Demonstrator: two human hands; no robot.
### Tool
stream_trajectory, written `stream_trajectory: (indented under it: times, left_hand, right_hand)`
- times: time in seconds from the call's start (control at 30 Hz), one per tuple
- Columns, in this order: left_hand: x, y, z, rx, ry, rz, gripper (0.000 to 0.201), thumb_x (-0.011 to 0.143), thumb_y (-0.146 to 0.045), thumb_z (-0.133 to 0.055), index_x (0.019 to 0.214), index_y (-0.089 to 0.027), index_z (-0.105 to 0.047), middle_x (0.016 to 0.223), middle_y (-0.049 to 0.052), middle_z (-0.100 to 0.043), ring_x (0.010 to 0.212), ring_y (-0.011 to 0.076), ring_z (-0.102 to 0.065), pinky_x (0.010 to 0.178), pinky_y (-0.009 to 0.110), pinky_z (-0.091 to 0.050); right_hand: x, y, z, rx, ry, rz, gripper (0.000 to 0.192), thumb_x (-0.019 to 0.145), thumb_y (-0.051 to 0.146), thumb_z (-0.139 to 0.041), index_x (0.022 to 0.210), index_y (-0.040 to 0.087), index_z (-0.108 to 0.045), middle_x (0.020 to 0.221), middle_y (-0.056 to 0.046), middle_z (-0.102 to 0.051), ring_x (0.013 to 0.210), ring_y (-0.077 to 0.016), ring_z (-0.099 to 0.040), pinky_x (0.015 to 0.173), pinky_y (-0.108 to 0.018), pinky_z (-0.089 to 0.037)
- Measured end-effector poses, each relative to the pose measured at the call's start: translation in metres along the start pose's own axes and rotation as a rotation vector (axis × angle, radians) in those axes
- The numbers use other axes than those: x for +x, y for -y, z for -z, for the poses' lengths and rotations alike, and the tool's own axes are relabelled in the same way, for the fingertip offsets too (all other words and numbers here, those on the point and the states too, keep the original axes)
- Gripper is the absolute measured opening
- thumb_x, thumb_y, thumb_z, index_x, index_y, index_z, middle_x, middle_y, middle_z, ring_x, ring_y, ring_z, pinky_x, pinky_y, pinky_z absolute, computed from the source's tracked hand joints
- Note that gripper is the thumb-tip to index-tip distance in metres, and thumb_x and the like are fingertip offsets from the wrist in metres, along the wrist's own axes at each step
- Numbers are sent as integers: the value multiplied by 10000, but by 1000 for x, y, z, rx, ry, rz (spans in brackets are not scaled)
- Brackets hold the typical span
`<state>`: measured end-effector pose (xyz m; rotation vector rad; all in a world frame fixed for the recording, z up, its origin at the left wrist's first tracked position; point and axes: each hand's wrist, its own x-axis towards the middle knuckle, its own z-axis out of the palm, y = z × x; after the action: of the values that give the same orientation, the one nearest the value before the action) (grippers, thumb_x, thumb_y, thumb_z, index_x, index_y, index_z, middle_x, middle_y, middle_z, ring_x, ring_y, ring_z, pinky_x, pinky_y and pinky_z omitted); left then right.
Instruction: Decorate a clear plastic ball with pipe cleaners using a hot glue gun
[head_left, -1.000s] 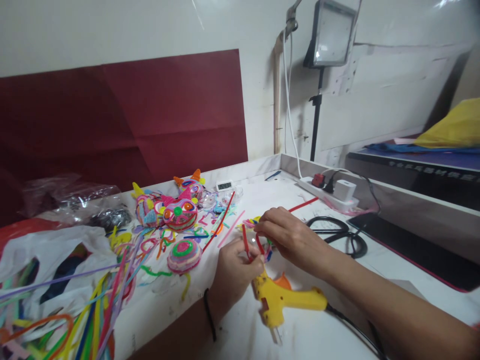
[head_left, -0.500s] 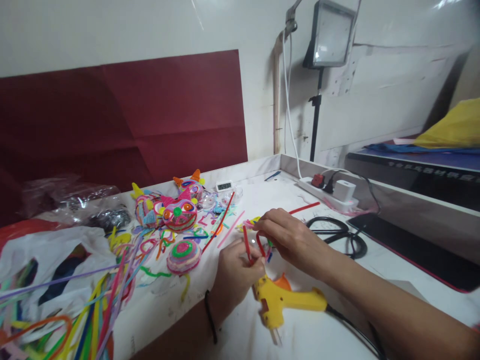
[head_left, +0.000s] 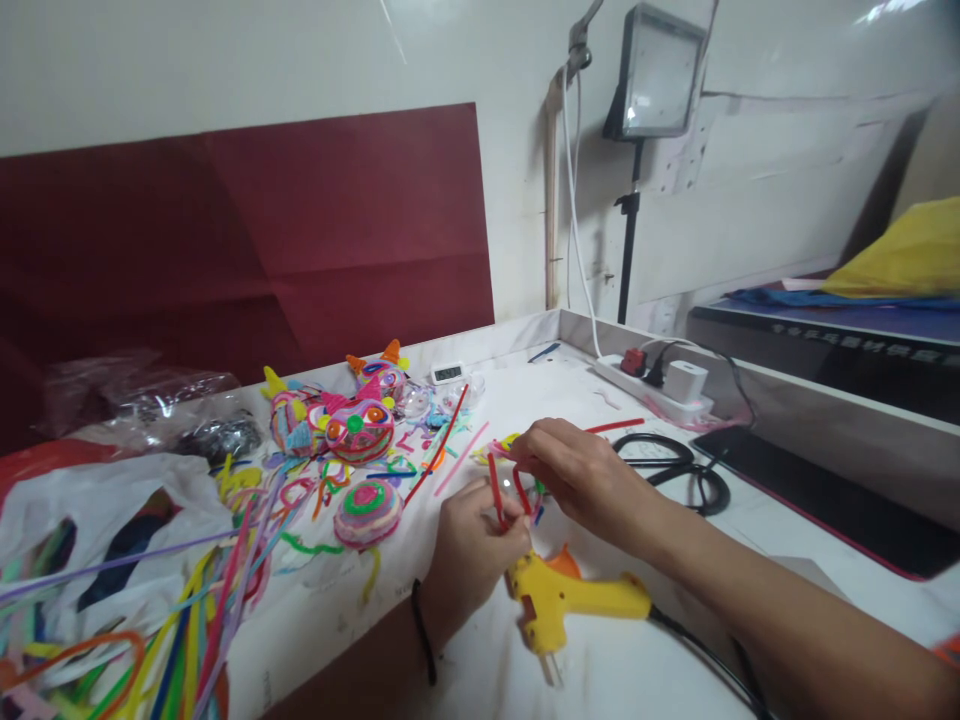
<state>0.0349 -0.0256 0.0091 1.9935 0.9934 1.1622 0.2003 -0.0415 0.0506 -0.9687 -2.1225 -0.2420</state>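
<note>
Both hands meet over the middle of the white table (head_left: 622,670), just near of the scatter of craft pieces. The left hand (head_left: 474,545) has its fingers curled narrow, pinching the lower part of a red pipe cleaner (head_left: 495,490) that stands up from the pinch and bends over. The right hand (head_left: 581,478) comes in from the right, fingers closed narrow on the other end of the same red pipe cleaner, so the piece sits held between the two hands, slightly above the tabletop.

Directly near of the hands a yellow glue gun (head_left: 562,600) lies on its side, touching or almost touching the left hand's heel, its black cord trailing off to the near right. To the right, black scissors (head_left: 679,470) lie near the right wrist. A white power strip (head_left: 660,390) sits at the far right along the table's raised rim.

To the left, a round coiled ornament (head_left: 367,512) rests close to the left hand, with finished colourful figures (head_left: 352,420) farther back. Loose pipe cleaners (head_left: 187,640) crowd the near left corner and overhang the table's near edge. Bare tabletop shows to the near right, beyond the glue gun.
</note>
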Motion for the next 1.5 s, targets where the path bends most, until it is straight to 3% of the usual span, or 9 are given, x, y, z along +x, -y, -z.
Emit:
stream_trajectory:
  times: [0.33, 0.57, 0.83, 1.1, 1.27, 1.5]
  left_hand:
    - [0, 2, 0, -23, 9, 8, 88, 618, -113, -597, 564, -178, -573, 620, 3, -583, 576, 126, -570, 513, 193, -451]
    - [1, 5, 1, -30, 28, 10, 72, 623, -123, -588, 584, -179, -565, 615, 0, -572, 577, 126, -562, 508, 195, -435]
    - [1, 7, 1, -43, 42, -3, 74, 625, -121, -589, 584, -179, -571, 626, 3, -584, 562, 122, -555, 493, 195, -431]
    - [0, 5, 1, -80, 56, -3, 78, 624, -115, -584, 588, -175, -549, 640, 1, -563, 542, 112, -538, 482, 200, -424]
    - [0, 6, 1, -77, 57, 3, 62, 620, -119, -598, 607, -174, -574, 663, 7, -586, 567, 123, -565, 509, 209, -444]
    - [1, 7, 0, -98, 70, -6, 71, 628, -114, -583, 594, -173, -561, 635, 4, -580, 540, 123, -552, 494, 220, -434]
  right_hand:
    - [1, 0, 0, 52, 35, -45, 120, 893, 84, -464, 885, 204, -473, 780, -37, -599, 694, -164, -537, 621, -262, -405]
    - [6, -1, 4, 18, 138, -101, 134, 852, 81, -495, 898, 203, -461, 787, -36, -596, 689, -162, -530, 602, -256, -386]
    - [20, -2, 12, -29, 242, 0, 141, 857, 70, -483, 890, 207, -470, 760, -12, -573, 662, -139, -503, 576, -233, -342]
    - [37, 8, 30, -165, 485, 69, 171, 847, 18, -485, 865, 187, -461, 719, -12, -543, 591, -128, -448, 533, -228, -297]
    - [45, 8, 32, -216, 573, 135, 262, 754, -28, -530, 917, 173, -484, 735, -30, -576, 621, -145, -486, 537, -236, -308]
    - [55, 3, 31, -214, 657, 217, 289, 770, -9, -469, 1008, 155, -494, 768, -59, -614, 670, -177, -535, 563, -259, -336]
